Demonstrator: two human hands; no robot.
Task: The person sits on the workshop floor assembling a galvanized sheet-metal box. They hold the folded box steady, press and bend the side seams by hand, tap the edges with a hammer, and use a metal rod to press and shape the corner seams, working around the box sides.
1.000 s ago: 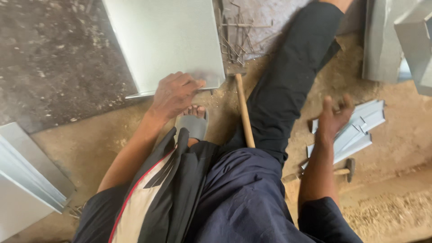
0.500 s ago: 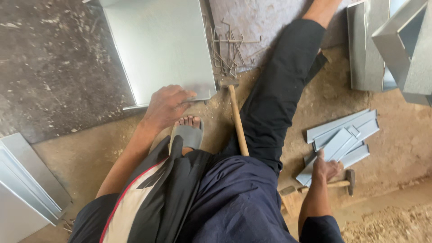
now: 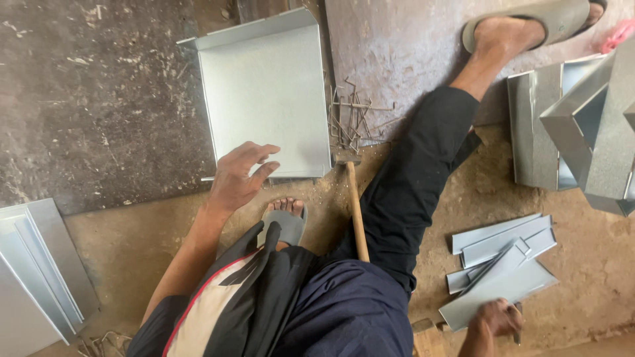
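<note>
Left hand (image 3: 239, 177) is spread open, fingers splayed, hovering over or just touching the near edge of the folded metal sheet (image 3: 264, 92); it grips nothing. The sheet lies flat on the dark floor slab (image 3: 99, 99), raised lips along its left and far sides, near edge just beyond the sandalled left foot (image 3: 284, 218).

Right hand (image 3: 497, 318) is low at the frame's bottom edge, fingers curled at the near corner of the top strip in the pile of metal strips (image 3: 499, 264). It looks closed on that corner or on something thin beside it; cannot tell which.

Risks, as judgement:
- Sheet edges look raw, so an open palm sliding along the near edge could get cut.
- Loose strips overlap unevenly, so pulling one by a corner could drag or scatter the others, or slice the fingers.
- The scatter of nails (image 3: 350, 119) sits just beside the sheet's right edge, so shifting the sheet could sweep them around, and feet are in open sandals.
- The hammer (image 3: 356, 208) lies between the legs, handle toward the body, so a leg shift could knock it.
- The stacked metal ducts (image 3: 575, 125) lie near the outstretched right foot (image 3: 522, 30).
</note>
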